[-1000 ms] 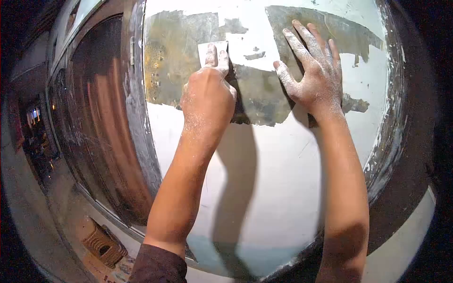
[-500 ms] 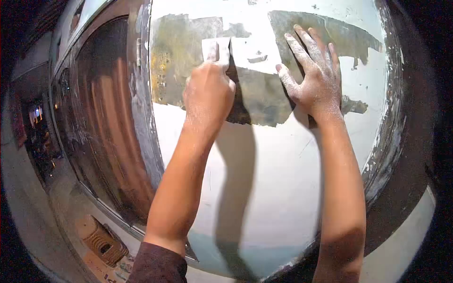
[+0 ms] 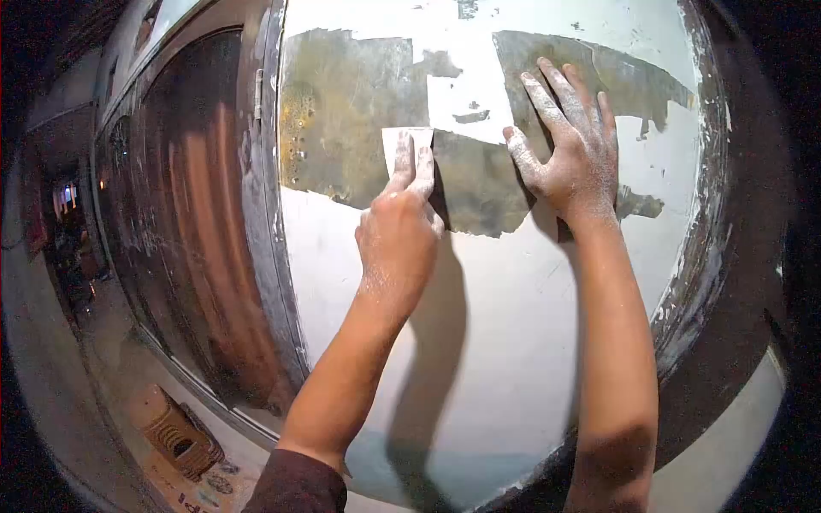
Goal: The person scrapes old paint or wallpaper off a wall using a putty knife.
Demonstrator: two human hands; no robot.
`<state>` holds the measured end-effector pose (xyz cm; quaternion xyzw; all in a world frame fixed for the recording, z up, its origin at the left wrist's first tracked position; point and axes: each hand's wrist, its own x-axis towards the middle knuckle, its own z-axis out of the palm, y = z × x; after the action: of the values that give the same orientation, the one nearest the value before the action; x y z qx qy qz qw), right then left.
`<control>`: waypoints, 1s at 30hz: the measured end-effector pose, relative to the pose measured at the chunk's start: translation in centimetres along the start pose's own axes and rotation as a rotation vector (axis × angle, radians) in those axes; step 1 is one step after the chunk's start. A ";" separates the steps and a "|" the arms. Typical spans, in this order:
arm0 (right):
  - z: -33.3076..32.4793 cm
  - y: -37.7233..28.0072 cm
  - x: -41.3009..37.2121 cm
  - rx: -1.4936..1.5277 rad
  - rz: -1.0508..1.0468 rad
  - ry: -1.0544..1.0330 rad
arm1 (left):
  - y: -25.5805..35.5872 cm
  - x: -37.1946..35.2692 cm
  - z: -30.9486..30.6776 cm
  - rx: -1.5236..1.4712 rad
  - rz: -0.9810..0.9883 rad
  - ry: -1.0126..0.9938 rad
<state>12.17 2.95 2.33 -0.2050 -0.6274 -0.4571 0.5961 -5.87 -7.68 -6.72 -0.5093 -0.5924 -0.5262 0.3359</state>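
Observation:
My left hand (image 3: 399, 235), dusted with white powder, is closed around a putty knife (image 3: 392, 147). Two fingers lie stretched along its pale, flat blade, and the handle is hidden in my palm. The blade's straight upper edge faces a bare grey-brown patch (image 3: 355, 103) on the white panel (image 3: 505, 325). Over to the right, my right hand (image 3: 571, 154) lies with fingers spread against another part of the bare surface, holding nothing. White powder covers its fingers too. Between the hands, a ragged piece of white paint (image 3: 462, 98) remains on the panel.
Left of the panel is a dark wooden frame with a reddish-brown door panel (image 3: 201, 248) and a metal hinge (image 3: 258, 94). A brown woven object (image 3: 180, 436) sits on the floor at lower left. A paint-flecked dark frame (image 3: 705, 214) borders the right side.
My left hand has moved down and slightly right with the putty knife, leaving bare grey-brown surface visible above the blade. My right hand stays spread at nearly the same place.

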 end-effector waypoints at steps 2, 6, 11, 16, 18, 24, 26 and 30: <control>0.1 -0.1 0.1 0.020 -0.009 0.006 | -0.1 0.2 -0.1 0.029 0.001 -0.003; 0.2 -0.2 0.1 0.003 -0.014 0.011 | 0.5 0.6 -0.8 0.078 -0.084 -0.080; 0.0 -0.3 0.1 -0.008 -0.008 0.005 | 1.0 1.8 -1.6 0.128 -0.152 -0.216; -0.1 -0.3 0.1 -0.019 0.000 -0.014 | 1.2 2.5 -1.6 0.123 -0.103 -0.096; 0.0 -0.4 0.0 -0.010 0.006 -0.010 | 0.9 2.9 -1.4 0.116 -0.082 -0.097; 0.1 -0.2 0.0 -0.027 -0.003 -0.002 | 0.2 4.1 -0.8 0.055 0.059 0.071; 0.2 -0.2 -0.1 -0.027 -0.001 -0.003 | 0.2 4.6 -0.8 0.061 0.075 0.088; 0.3 -0.2 -0.1 -0.017 0.000 0.005 | 0.9 5.6 -1.3 0.072 0.026 0.061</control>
<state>11.83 3.13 2.20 -0.2090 -0.6220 -0.4632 0.5958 -6.58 -7.62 -0.98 -0.4882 -0.5938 -0.5155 0.3785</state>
